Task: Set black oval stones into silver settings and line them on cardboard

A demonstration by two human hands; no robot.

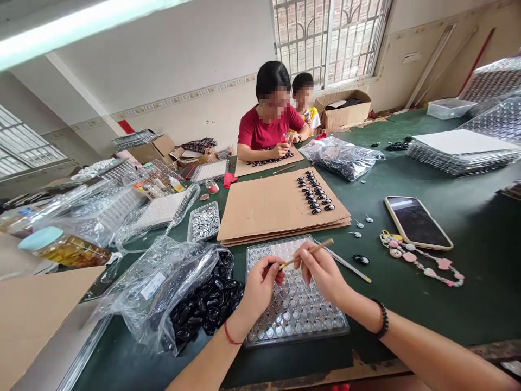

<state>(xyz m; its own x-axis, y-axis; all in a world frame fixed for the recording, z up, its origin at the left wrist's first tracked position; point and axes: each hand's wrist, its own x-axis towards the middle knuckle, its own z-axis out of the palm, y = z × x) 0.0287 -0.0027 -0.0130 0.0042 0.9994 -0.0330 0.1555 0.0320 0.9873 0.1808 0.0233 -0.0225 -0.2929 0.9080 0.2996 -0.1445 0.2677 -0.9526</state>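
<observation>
My right hand [319,269] grips a thin wooden stick [324,244] with a yellowish tip, held like a pencil. Pinched together at that tip are the fingers of my left hand [262,285]; what they hold, if anything, is too small to make out. Below both hands lies a clear plastic tray [299,328] filled with rows of small round shiny pieces. Left of it, shiny black oval pieces [207,298] spill from a clear plastic bag [163,288]. Beyond the tray, more black ovals [313,190] sit in rows on stacked brown cardboard [260,203].
A white stick [350,263] and a single black oval [361,259] lie right of the tray, near a phone [419,221] with a beaded strap [431,271]. A small box of silvery pieces [204,221] stands left of the cardboard. Across the table a person in red [271,127] works.
</observation>
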